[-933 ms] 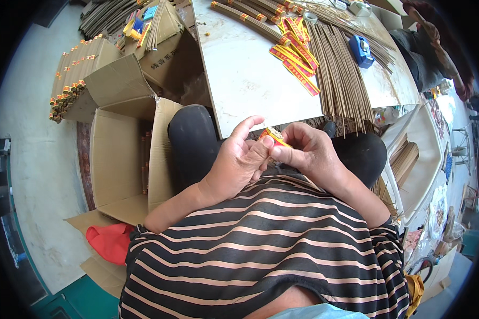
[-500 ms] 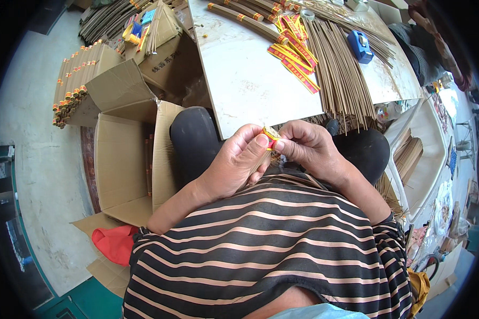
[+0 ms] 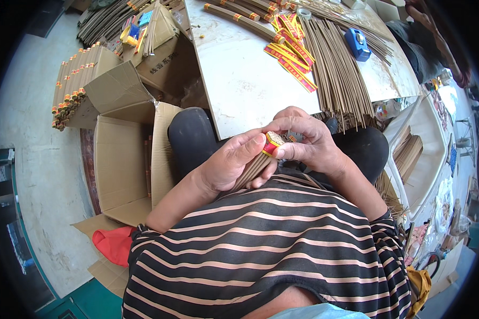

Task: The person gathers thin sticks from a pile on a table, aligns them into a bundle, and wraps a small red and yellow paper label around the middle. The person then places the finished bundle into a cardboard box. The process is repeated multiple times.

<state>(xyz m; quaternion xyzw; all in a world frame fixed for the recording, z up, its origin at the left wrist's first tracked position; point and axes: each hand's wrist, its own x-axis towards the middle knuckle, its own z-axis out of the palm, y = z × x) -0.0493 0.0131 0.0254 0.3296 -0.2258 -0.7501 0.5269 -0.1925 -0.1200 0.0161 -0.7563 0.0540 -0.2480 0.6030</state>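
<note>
A bundle of brown incense sticks [image 3: 254, 169] lies tilted in my hands above my lap, its end facing up. Around that end runs a red and yellow paper band [image 3: 273, 143]. My left hand [image 3: 234, 159] is wrapped round the bundle, thumb against the band. Fingers of my right hand [image 3: 308, 139] pinch the band from the other side. On the white table ahead are loose red and yellow paper strips [image 3: 292, 50], and beside them a wide spread of loose incense sticks [image 3: 338, 69]. The bundle's lower end is hidden by my left hand.
A blue tape dispenser [image 3: 358, 44] stands on the table [image 3: 239, 90] at the right. Banded bundles [image 3: 245, 18] lie along its far edge. An open cardboard box [image 3: 123, 159] is at my left, with stacked bundles [image 3: 74, 85] beyond. A white sack [image 3: 423, 159] holds sticks at right.
The bundle has turned so its end and more of the band show. My right hand has shifted, its fingers now arched over the band. My left hand keeps its hold.
</note>
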